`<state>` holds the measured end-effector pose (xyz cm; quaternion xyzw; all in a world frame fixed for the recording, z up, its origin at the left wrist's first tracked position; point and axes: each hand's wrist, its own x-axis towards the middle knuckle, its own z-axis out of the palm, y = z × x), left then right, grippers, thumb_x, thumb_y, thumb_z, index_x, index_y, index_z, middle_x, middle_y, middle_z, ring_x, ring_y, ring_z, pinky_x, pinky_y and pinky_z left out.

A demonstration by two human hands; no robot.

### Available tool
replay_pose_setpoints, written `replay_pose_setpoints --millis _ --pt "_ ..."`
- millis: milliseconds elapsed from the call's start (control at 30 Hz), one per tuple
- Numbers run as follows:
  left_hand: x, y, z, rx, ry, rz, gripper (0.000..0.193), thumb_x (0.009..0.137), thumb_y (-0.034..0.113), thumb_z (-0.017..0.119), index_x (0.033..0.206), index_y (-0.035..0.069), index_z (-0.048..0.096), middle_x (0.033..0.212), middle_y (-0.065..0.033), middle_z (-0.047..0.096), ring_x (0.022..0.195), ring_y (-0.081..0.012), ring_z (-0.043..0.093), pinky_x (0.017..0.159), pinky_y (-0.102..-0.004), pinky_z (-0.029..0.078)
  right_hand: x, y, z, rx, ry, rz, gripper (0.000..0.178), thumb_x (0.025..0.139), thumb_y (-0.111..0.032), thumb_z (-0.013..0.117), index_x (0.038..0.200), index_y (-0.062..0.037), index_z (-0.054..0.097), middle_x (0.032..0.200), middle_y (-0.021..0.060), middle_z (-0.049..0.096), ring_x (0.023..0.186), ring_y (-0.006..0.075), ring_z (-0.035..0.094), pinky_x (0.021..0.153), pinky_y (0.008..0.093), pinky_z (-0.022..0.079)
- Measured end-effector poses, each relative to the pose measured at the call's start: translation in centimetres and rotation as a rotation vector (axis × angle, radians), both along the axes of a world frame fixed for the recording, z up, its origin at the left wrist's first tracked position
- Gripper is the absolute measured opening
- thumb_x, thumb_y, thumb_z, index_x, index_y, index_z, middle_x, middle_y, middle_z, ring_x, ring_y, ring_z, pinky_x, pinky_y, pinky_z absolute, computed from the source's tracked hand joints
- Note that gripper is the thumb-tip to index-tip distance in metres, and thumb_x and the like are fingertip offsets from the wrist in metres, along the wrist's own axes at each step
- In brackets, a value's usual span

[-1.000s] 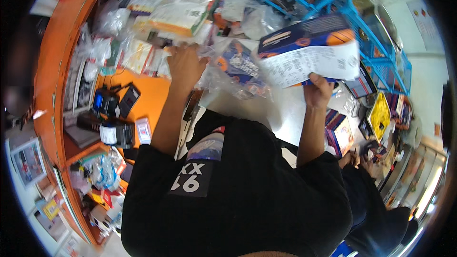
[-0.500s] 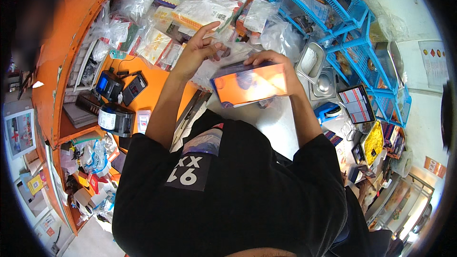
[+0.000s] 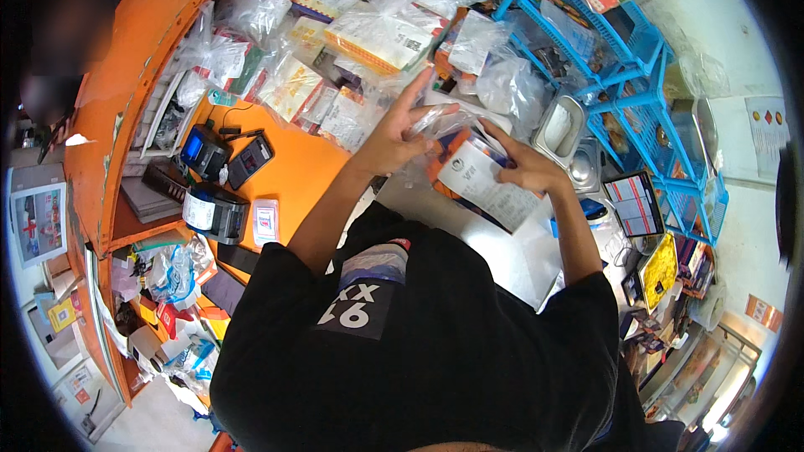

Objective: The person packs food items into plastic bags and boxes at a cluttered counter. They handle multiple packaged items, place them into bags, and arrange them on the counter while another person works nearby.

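In my right hand (image 3: 536, 169) is a flat orange and dark-blue box, with a white paper receipt (image 3: 490, 184) lying over its face. The thumb rests on the receipt while the fingers reach along the box's far edge. My left hand (image 3: 398, 138) is close by on the left, index finger stretched out and the other fingers bent around a clear plastic bag (image 3: 444, 121). The thin film spans the gap between both hands at the box's upper end. How far the bag covers the box cannot be made out.
Several bagged food boxes (image 3: 373, 37) crowd the far side of the orange counter (image 3: 289, 180). Blue plastic racks (image 3: 628, 75) rise at the right, beside metal containers (image 3: 559, 129). A tablet (image 3: 634, 203) stands there too. Small printers (image 3: 216, 211) and a card terminal (image 3: 250, 160) sit at the left.
The box has turned and tilted, so the receipt now faces up instead of the shiny orange side. My left hand has moved right, toward the box and the plastic film.
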<state>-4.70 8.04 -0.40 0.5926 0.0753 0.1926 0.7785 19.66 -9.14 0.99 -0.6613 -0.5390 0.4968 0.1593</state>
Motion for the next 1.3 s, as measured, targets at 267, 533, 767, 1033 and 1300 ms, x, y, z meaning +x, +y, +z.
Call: replay_pose_setpoints --millis 267,533,767,1033,1300 --pt "1.2 -5.1 1.7 0.748 0.334 -0.361 0.086 0.076 -0.004 0.059 0.155 0.012 0.026 0.151 -0.0192 0.041 0.116 -0.0351 0.06 0.087 -0.0416 0.052 0.7 -3.5 -2.8 -0.192 0.255 -0.444 0.065 0.102 -0.046 0.048 0.153 -0.0087 0.035 0.15 0.0173 0.044 0.137 0.0268 0.042 0.112 0.0334 0.033" --pt "1.3 -12.9 -2.4 1.362 0.177 0.225 0.078 0.072 0.04 0.077 0.141 0.012 0.051 0.132 -0.0278 0.053 0.092 -0.0377 0.068 0.082 -0.0413 0.053 -1.1 1.5 -2.7 -0.293 0.296 -0.527 0.069 0.101 -0.054 0.045 0.137 0.005 0.05 0.131 0.0204 0.059 0.118 0.0298 0.057 0.102 0.034 0.041" --pt "2.2 -10.6 -2.6 1.349 0.249 0.134 0.08 0.075 0.056 0.074 0.138 0.011 0.054 0.129 -0.0287 0.056 0.072 -0.0292 0.07 0.064 -0.0372 0.054 4.2 -4.5 -3.8 0.032 -0.008 -0.107 0.041 0.095 -0.026 0.05 0.121 0.0042 0.059 0.123 0.0215 0.063 0.104 0.0402 0.064 0.092 0.0387 0.05" --pt "1.3 -8.2 -2.3 1.332 0.323 0.008 0.093 0.068 0.065 0.073 0.144 0.017 0.049 0.134 -0.0257 0.054 0.078 -0.0317 0.071 0.066 -0.0379 0.055 2.4 -7.8 -4.8 0.372 -0.594 0.177 0.042 0.064 -0.001 0.069 0.106 -0.003 0.065 0.112 0.0176 0.064 0.096 0.0378 0.062 0.083 0.0463 0.053" --pt "2.7 -4.6 -3.0 1.511 0.302 0.241 0.095 0.065 0.067 0.073 0.146 0.023 0.047 0.123 -0.0182 0.063 0.079 -0.0331 0.07 0.065 -0.0389 0.057 0.1 -9.9 -5.9 0.582 -0.602 0.13 0.028 0.059 -0.005 0.072 0.087 -0.0049 0.067 0.089 0.0121 0.062 0.084 0.0329 0.062 0.076 0.0431 0.054"
